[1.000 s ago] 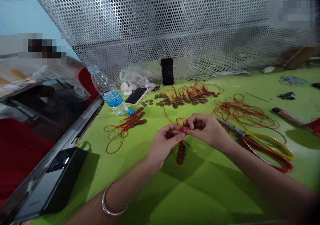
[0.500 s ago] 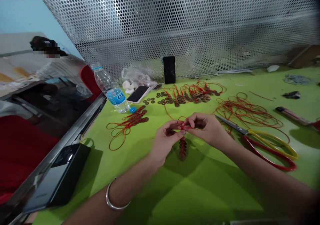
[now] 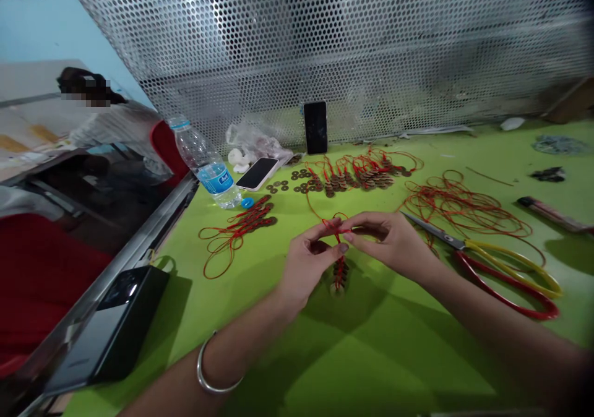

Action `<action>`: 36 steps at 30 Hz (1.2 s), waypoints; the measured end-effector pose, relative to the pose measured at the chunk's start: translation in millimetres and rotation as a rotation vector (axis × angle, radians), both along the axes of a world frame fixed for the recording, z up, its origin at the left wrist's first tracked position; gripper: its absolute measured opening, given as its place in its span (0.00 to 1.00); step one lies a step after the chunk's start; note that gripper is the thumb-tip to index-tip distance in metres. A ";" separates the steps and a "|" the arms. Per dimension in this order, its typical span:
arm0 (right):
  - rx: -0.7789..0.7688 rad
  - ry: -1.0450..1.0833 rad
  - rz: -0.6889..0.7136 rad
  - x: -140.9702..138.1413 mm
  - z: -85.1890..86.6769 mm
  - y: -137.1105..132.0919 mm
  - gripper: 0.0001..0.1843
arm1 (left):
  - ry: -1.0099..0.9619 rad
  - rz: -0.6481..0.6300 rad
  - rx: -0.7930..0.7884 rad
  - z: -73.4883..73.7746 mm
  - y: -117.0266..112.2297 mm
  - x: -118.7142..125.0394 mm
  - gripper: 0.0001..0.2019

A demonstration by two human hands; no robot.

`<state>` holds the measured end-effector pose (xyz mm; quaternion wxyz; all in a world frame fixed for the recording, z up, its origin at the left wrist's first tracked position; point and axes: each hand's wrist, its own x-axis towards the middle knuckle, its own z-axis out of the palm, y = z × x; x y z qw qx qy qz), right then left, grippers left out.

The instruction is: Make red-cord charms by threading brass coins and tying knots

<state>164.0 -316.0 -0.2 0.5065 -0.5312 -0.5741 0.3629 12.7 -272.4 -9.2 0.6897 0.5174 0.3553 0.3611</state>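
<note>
My left hand (image 3: 304,259) pinches red cord (image 3: 338,234) between thumb and fingers. Opposite it, my right hand (image 3: 392,240) also has thumb and forefinger closed on the cord. A string of dark round coins (image 3: 340,275) tied with red cord hangs below the fingertips, over the green table (image 3: 371,349). The exact knot is too small to make out. A thin tail of cord (image 3: 310,203) runs up from the hands toward the coin strings (image 3: 366,172) at the back.
Right of my hands lie scissors (image 3: 464,244) with red and yellow handles and a tangle of red cord (image 3: 459,206). To the left are tied coin strings (image 3: 253,219), a water bottle (image 3: 216,179), a phone (image 3: 258,174) and a dark box (image 3: 111,324). Another person (image 3: 116,126) sits far left.
My right fingers have shifted from curled to straighter around the cord. The hanging coin string has swung slightly. The whole view has moved a little.
</note>
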 end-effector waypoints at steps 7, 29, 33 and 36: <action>0.033 -0.152 -0.053 4.1 -1.9 0.7 0.08 | 0.007 0.005 -0.047 2.3 -1.0 -0.5 0.26; -0.180 0.234 0.025 -3.3 -5.7 8.1 0.19 | -0.004 0.034 0.034 3.4 -3.4 0.3 0.27; -0.181 0.230 0.004 -5.4 -4.2 7.0 0.19 | -0.013 -0.020 0.129 -0.8 -5.2 1.3 0.23; -0.153 0.219 0.013 -5.0 -4.6 6.2 0.20 | -0.001 -0.033 0.194 -1.6 -4.2 0.2 0.19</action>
